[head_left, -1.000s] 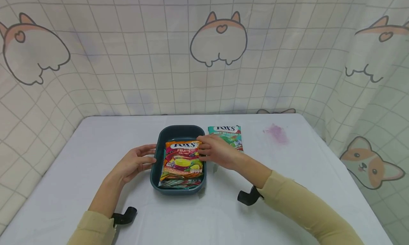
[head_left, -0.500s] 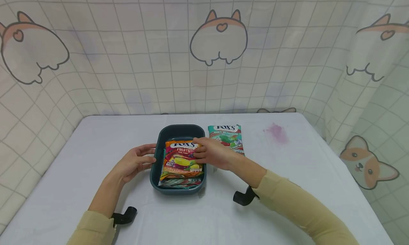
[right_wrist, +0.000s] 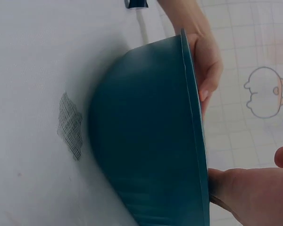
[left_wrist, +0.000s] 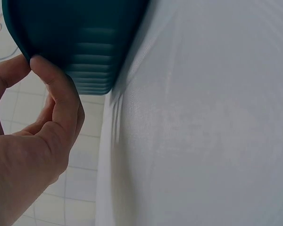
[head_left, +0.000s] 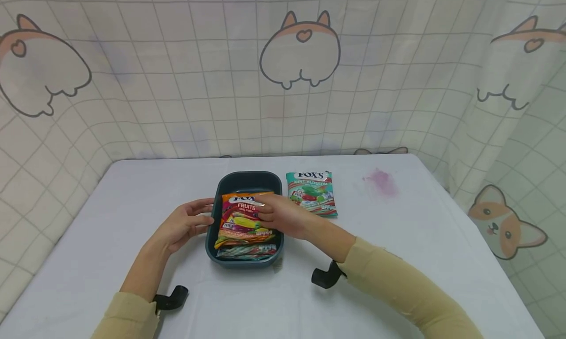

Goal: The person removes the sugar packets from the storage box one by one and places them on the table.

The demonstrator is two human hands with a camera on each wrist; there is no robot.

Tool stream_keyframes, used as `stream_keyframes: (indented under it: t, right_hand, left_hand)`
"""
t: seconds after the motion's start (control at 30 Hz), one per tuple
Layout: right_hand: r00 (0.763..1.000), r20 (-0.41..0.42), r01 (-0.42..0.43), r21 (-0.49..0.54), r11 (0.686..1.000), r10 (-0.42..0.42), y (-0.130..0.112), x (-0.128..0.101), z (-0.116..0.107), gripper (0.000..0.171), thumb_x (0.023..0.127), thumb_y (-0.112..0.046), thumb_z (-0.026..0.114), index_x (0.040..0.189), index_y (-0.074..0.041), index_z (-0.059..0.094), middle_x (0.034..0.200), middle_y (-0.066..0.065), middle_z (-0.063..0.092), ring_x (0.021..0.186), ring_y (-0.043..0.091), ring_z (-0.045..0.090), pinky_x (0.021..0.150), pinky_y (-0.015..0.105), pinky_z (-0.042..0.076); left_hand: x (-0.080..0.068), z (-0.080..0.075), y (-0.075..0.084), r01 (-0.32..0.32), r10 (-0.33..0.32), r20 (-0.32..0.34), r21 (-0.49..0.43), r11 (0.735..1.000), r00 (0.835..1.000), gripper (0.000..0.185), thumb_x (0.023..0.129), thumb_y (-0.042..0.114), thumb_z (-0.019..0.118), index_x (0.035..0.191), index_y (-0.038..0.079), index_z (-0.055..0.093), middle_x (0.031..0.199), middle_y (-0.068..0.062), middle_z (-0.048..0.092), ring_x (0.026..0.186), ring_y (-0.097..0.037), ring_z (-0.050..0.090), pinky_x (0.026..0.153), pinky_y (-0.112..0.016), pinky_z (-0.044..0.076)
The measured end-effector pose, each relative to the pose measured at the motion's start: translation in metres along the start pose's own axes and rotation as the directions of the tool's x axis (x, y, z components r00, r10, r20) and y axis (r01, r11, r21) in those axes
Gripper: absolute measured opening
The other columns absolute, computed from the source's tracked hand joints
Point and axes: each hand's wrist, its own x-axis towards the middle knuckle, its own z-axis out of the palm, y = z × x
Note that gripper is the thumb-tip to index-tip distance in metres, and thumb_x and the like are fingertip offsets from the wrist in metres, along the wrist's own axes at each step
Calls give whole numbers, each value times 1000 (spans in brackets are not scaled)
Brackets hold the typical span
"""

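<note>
Candy bag only overhead

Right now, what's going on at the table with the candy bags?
A person is putting candy bags into a dark teal tub on the white table. The right hand lies on the orange fruit candy bag, which sits on top of another bag in the tub. The left hand touches the tub's left rim with fingers only loosely bent. A green mint candy bag lies flat on the table just right of the tub, untouched.
</note>
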Motion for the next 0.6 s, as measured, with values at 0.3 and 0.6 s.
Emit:
stream_keyframes:
  t: [0.3,0.6]
  right_hand:
    - [991,-127,34,-54,998,-40,5,-4,7,61,111,-34,43,157,2,24,159,27,33,147,38,35,118,48,31]
    - [982,-179,67,-1,998,-66,1,-14,6,67,111,-36,40,160,2,14,165,26,18,153,38,18,121,49,20]
  left_hand:
    - [1,0,-1,-7,7,2,-7,1000,1000,68,98,6,67,156,-2,34,147,-25,44,108,-20,62,94,-30,55]
    - [0,0,0,-6,6,3,-12,1000,1000,68,98,5,66,156,-3,33,145,-24,46,104,-18,62,91,-29,55]
